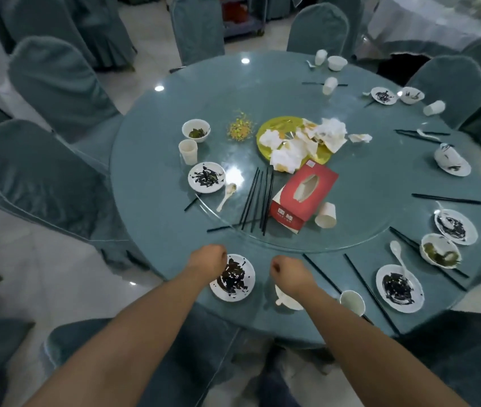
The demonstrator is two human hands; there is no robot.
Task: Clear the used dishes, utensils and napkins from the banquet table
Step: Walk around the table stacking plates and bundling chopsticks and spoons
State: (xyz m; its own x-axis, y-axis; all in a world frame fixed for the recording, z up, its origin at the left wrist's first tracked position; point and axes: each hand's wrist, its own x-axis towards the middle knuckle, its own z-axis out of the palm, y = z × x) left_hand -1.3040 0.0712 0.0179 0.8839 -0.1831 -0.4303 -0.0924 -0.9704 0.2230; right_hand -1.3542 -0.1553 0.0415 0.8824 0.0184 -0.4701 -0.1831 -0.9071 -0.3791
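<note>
My left grip (208,257) and right grip (287,271), both curled and holding nothing, hover beside the sauce-smeared round white plate (233,279) at the teal round bench's (151,183) near edge.

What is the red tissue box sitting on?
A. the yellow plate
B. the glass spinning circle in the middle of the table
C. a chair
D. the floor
B: the red tissue box lies on the glass turntable, next to the black chopsticks and just below the yellow plate, not on it.
</note>
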